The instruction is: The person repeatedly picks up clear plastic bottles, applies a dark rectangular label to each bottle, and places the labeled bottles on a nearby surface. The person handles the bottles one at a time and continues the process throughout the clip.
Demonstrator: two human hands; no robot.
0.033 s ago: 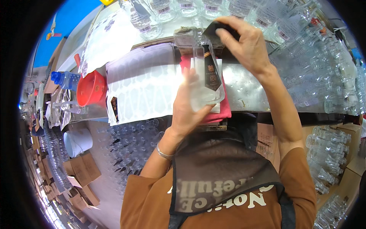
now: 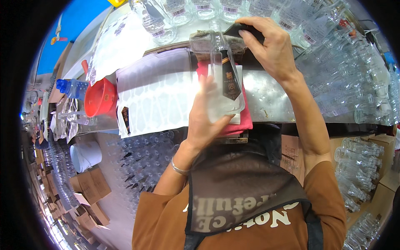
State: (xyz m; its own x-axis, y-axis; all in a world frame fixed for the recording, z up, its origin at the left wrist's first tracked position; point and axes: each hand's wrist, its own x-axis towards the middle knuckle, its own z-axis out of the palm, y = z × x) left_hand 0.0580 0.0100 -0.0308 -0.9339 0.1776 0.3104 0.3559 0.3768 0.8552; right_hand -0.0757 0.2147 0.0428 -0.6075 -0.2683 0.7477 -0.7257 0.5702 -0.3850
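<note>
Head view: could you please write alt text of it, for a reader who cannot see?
A clear glass bottle with a black tie-shaped label lies over a red cloth, a person's left hand at its side and the right hand pinching a dark piece beside its neck. A white label sheet lies to the left; more clear bottles are behind.

Two hands (image 2: 273, 48), one red basin (image 2: 100, 99)

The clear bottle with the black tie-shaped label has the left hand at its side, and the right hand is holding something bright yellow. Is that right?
Not quite: the head view shows the right hand holding a black piece, not a yellow one. The clear bottle does have a black tie-shaped label, with the left hand at its side.
</note>
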